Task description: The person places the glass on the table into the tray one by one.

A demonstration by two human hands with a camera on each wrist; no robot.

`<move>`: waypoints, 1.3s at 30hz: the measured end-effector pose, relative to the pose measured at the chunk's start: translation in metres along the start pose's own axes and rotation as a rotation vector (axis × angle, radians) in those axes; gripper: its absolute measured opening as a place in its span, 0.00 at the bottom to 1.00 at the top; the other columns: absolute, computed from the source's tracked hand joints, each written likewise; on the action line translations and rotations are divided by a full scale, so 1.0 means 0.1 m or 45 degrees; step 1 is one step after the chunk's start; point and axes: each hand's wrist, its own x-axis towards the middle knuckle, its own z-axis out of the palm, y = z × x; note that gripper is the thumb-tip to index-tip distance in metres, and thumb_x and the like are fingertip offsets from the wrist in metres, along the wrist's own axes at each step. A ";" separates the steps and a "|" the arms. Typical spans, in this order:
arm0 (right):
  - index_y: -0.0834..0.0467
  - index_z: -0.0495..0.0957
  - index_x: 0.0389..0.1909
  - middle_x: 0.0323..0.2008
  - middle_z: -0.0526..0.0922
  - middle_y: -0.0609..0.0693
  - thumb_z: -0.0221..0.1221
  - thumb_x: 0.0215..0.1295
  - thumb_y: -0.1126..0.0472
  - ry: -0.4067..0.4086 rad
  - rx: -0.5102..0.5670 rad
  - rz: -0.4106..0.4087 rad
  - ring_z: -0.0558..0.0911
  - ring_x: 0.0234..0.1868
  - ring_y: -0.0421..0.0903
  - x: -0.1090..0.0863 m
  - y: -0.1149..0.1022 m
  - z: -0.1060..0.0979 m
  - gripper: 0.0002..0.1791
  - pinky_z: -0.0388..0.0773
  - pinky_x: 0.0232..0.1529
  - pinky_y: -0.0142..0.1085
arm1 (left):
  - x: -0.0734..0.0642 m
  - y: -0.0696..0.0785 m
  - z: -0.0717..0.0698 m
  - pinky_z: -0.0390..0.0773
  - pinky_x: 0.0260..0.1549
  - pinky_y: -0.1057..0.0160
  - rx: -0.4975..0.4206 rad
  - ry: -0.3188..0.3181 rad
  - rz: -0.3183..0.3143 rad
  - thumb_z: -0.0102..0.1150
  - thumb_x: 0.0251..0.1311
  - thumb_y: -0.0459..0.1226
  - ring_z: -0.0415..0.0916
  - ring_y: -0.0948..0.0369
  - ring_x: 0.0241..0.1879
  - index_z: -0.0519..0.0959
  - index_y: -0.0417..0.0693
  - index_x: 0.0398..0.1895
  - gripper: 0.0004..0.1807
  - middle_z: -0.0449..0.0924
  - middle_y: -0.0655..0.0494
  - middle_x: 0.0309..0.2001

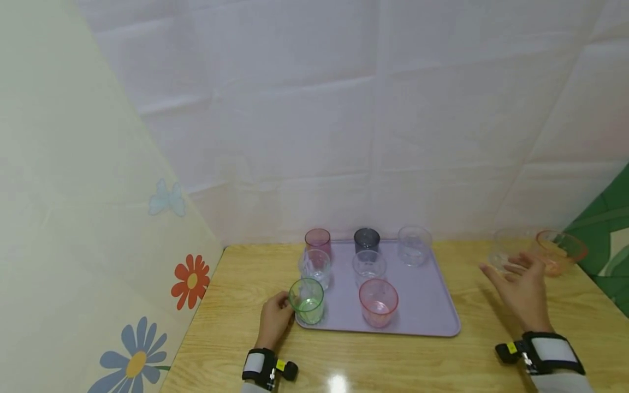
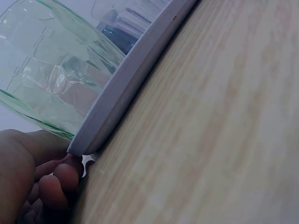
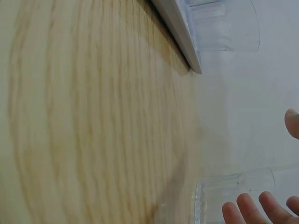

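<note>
At the lilac tray's (image 1: 422, 305) near left corner, my left hand (image 1: 274, 321) pinches the rim. In the left wrist view the thumb lies along the edge and the fingers (image 2: 65, 177) curl beneath it. A green glass (image 1: 308, 311) stands on that corner, close to the thumb. My right hand (image 1: 527, 297) is off to the tray's right, with thumb and fingers spread apart and nothing between them. Just beyond its fingers stands a clear glass (image 1: 503, 245), which the right wrist view shows behind the fingertips (image 3: 250, 210). An orange-rimmed glass (image 1: 560, 265) is next to it.
Upright on the tray are a pink glass (image 1: 378, 308), a purple glass (image 1: 318, 241), a dark grey glass (image 1: 366, 241) and several clear glasses (image 1: 414, 251). The wooden table (image 1: 393, 363) meets a white cloth (image 1: 295, 136) behind and a flowered panel (image 1: 162, 262) at left.
</note>
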 end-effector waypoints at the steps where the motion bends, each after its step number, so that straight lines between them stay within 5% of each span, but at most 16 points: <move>1: 0.55 0.47 0.72 0.50 0.64 0.34 0.69 0.57 0.52 0.016 0.017 0.001 0.66 0.44 0.23 0.01 0.01 -0.01 0.50 0.65 0.39 0.12 | 0.00 0.00 0.00 0.73 0.14 0.65 -0.003 0.000 0.002 0.66 0.60 0.44 0.72 0.63 0.15 0.83 0.50 0.34 0.08 0.74 0.58 0.19; 12: 0.50 0.55 0.66 0.45 0.57 0.29 0.72 0.53 0.52 0.140 0.005 0.142 0.66 0.40 0.23 0.15 0.13 -0.05 0.45 0.65 0.41 0.17 | 0.00 -0.01 0.00 0.73 0.14 0.65 -0.020 -0.003 0.004 0.65 0.60 0.44 0.72 0.63 0.16 0.83 0.51 0.34 0.07 0.74 0.58 0.20; 16: 0.50 0.51 0.69 0.47 0.55 0.29 0.70 0.54 0.50 0.123 -0.020 0.182 0.72 0.47 0.34 0.17 0.16 -0.04 0.48 0.67 0.46 0.21 | 0.00 -0.01 0.00 0.73 0.14 0.65 -0.012 -0.001 0.002 0.65 0.60 0.45 0.72 0.63 0.16 0.83 0.50 0.34 0.08 0.75 0.58 0.20; 20: 0.54 0.46 0.72 0.61 0.62 0.47 0.68 0.56 0.48 0.087 -0.040 0.191 0.67 0.65 0.59 0.18 0.19 -0.03 0.51 0.68 0.65 0.42 | 0.00 0.00 0.00 0.73 0.15 0.65 -0.007 -0.004 -0.007 0.65 0.61 0.45 0.73 0.63 0.17 0.83 0.51 0.35 0.08 0.75 0.58 0.21; 24: 0.59 0.40 0.74 0.72 0.52 0.68 0.66 0.59 0.49 0.028 -0.009 0.155 0.57 0.71 0.69 0.20 0.24 -0.04 0.54 0.54 0.72 0.59 | -0.01 0.01 0.00 0.73 0.15 0.65 -0.014 -0.003 -0.012 0.65 0.60 0.45 0.73 0.63 0.17 0.83 0.51 0.35 0.08 0.75 0.58 0.21; 34: 0.58 0.34 0.75 0.73 0.46 0.70 0.65 0.61 0.48 -0.036 0.019 0.119 0.51 0.74 0.70 0.31 0.28 -0.05 0.56 0.50 0.72 0.60 | 0.00 -0.02 0.01 0.73 0.14 0.66 -0.004 0.003 0.019 0.65 0.60 0.44 0.72 0.64 0.16 0.83 0.51 0.33 0.07 0.75 0.59 0.20; 39: 0.56 0.36 0.75 0.71 0.51 0.67 0.66 0.60 0.50 -0.010 0.017 0.124 0.56 0.71 0.67 0.37 0.28 -0.04 0.55 0.54 0.72 0.55 | -0.01 0.00 0.00 0.72 0.15 0.67 -0.004 -0.005 0.021 0.65 0.61 0.43 0.71 0.65 0.16 0.83 0.51 0.33 0.07 0.74 0.59 0.20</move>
